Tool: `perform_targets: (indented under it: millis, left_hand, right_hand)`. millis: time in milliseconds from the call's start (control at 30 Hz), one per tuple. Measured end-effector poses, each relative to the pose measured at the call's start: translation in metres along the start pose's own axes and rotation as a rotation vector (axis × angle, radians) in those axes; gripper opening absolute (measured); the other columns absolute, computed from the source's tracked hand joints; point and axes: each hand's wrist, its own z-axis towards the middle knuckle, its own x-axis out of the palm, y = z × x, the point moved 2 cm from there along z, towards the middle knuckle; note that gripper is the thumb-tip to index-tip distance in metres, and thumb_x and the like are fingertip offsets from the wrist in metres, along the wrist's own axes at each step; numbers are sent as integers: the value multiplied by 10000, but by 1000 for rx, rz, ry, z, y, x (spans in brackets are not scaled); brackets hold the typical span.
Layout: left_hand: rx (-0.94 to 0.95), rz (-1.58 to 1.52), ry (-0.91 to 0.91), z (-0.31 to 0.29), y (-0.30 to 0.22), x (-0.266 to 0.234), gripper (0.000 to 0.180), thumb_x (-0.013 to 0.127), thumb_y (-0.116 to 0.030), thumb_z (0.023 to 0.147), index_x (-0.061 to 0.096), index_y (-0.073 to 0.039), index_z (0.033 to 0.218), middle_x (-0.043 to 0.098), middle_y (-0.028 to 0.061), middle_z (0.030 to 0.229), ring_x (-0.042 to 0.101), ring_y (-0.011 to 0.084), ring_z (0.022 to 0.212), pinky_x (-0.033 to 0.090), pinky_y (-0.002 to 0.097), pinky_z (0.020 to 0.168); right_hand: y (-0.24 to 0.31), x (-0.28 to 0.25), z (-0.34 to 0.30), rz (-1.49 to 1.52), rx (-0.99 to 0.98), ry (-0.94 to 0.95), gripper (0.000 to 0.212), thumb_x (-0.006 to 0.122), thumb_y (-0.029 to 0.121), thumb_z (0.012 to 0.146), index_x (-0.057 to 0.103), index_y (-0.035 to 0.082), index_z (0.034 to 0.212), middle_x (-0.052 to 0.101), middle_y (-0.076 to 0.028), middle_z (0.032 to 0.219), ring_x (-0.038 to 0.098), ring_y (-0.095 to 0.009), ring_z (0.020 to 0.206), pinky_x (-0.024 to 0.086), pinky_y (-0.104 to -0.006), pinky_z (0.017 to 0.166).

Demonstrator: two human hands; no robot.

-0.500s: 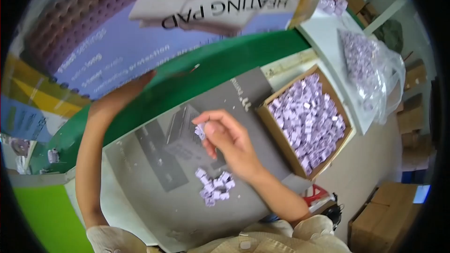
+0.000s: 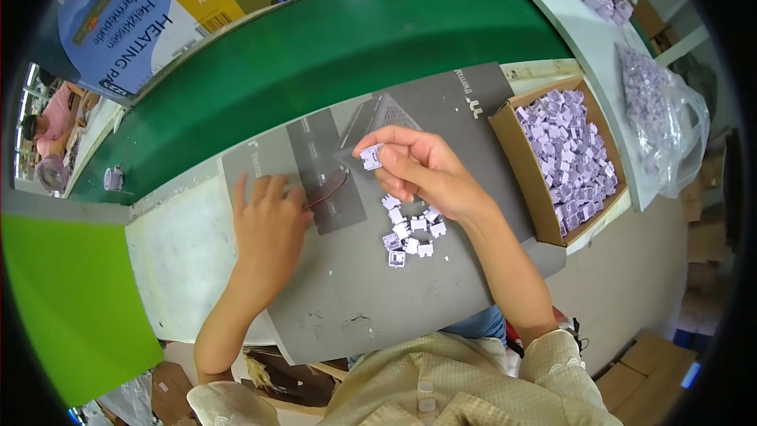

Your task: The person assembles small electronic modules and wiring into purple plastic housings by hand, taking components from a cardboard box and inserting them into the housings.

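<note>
My right hand [image 2: 430,170] pinches a small light-purple plastic piece [image 2: 371,157] between thumb and forefinger, raised above the grey printed board. To its left, my left hand [image 2: 272,221] is held over the board, back of the hand up. A thin dark-red wire [image 2: 330,189] runs out beside its thumb, and the wire's small tip points toward the right hand. The grip on the wire is partly hidden by the hand. Several loose purple pieces [image 2: 418,225] lie in a small heap on the board below my right hand.
An open cardboard box [image 2: 544,213] full of the same pieces stands at the right. Beyond it lies a clear plastic bag [image 2: 670,126] of pieces. A green belt [image 2: 339,47] runs behind the board [image 2: 315,308], with printed cartons along it. A person [image 2: 59,114] sits at far left.
My left hand has come back from the green belt to the board, bringing the wire. The printed carton on the belt has shifted away. My right hand still pinches the purple piece.
</note>
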Motion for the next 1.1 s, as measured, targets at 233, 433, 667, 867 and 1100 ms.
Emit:
perform_targets:
  millis: [233, 433, 667, 867, 1100]
  left_hand:
    - [-59, -645, 450, 38, 3, 24, 95, 655, -86, 905, 719, -21, 930, 721, 139, 813, 676, 317, 692, 510, 387, 644]
    - [-202, -1289, 546, 46, 18, 27, 143, 640, -97, 964, 754, -37, 1028, 720, 64, 772, 648, 111, 713, 472, 278, 638]
    - [-258, -1529, 531, 47, 21, 25, 192, 659, -152, 976, 731, 24, 1007, 740, 63, 843, 645, 79, 784, 470, 240, 691]
    - [-247, -1581, 522, 44, 19, 23, 192, 668, -178, 962, 743, -3, 988, 723, 40, 803, 595, 60, 721, 437, 225, 635]
    - [-240, -1554, 506, 42, 21, 22, 176, 690, -204, 928, 770, -48, 939, 671, -4, 705, 491, 27, 601, 343, 222, 487]
  right_hand:
    - [-2, 2, 4, -125, 68, -131, 296, 554, 312, 1041, 612, 33, 1122, 490, 19, 675, 415, -60, 566, 326, -219, 520]
    - [-4, -4, 8, -97, 141, -262, 328, 550, 358, 1034, 620, 38, 1056, 508, 13, 665, 453, -65, 556, 321, -214, 494]
    - [-7, 2, 7, -345, 43, -392, 252, 558, 291, 1046, 681, 71, 1056, 593, 10, 727, 507, -35, 577, 370, -192, 502]
    - [-9, 9, 10, -432, -37, -245, 236, 601, 204, 1022, 677, 58, 1191, 623, -5, 853, 551, -49, 687, 430, -199, 576]
    - [-5, 13, 4, -344, 3, -136, 332, 664, 117, 969, 618, 14, 1281, 595, 12, 970, 553, -55, 830, 433, -206, 671]
